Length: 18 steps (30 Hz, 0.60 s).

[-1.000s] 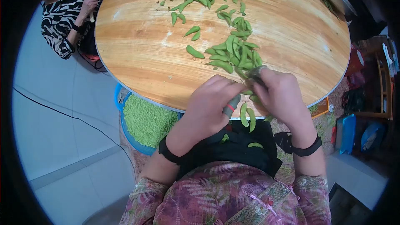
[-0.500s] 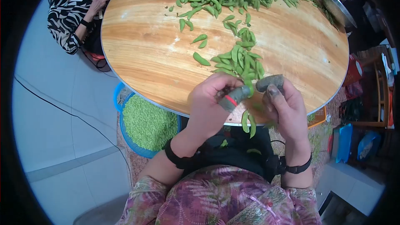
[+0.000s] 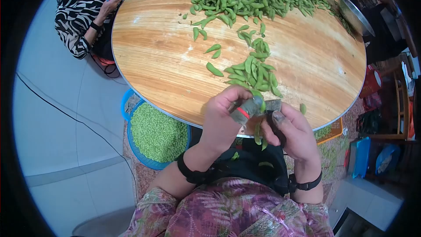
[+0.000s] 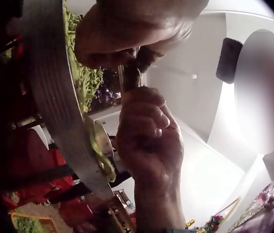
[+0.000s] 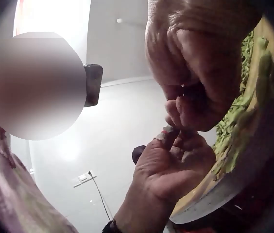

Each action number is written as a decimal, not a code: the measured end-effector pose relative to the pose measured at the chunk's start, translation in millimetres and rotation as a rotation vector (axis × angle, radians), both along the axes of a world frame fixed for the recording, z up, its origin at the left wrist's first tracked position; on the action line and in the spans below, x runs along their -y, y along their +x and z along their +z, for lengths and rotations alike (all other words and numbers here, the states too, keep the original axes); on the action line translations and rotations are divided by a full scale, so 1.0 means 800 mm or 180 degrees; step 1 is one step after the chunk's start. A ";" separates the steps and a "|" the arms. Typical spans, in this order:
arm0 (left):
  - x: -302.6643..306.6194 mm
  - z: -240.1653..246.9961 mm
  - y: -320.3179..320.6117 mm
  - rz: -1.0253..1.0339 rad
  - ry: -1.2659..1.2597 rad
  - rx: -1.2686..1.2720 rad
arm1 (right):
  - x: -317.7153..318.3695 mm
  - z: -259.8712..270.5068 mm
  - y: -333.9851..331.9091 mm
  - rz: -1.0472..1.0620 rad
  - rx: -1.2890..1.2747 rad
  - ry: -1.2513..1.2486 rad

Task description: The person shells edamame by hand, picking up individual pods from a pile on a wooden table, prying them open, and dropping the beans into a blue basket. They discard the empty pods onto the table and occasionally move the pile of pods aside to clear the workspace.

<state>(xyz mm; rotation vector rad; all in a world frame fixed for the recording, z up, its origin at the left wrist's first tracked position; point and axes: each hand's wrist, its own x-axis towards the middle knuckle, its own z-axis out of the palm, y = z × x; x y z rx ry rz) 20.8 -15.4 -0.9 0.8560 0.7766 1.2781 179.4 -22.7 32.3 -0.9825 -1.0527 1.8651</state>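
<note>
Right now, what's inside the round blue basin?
Loose green beans are in the blue basin; they cover its bottom, and the table hides part of the contents.

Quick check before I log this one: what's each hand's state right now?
Left hand: closed, pinching a green pod.
Right hand: fingers curled; whether it holds anything cannot be told.

No text, label, brand, number or sign can be read in the head view or either wrist view. Any marking on the red container (image 3: 369, 85) beyond the surface (image 3: 162, 61), or on the wall socket (image 5: 83, 180), is too small to read.
</note>
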 end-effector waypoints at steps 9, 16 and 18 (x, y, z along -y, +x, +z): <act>0.000 0.013 -0.002 -0.0781 -0.0613 0.1046 | 0.000 -0.003 0.009 0.0197 -0.0700 -0.0563; 0.001 0.027 0.012 0.0051 0.0557 -0.1254 | -0.014 0.000 0.009 -0.0233 0.0495 0.0230; 0.000 0.026 0.009 0.0175 0.0758 -0.1299 | -0.026 0.006 0.024 -0.0006 0.0213 0.0068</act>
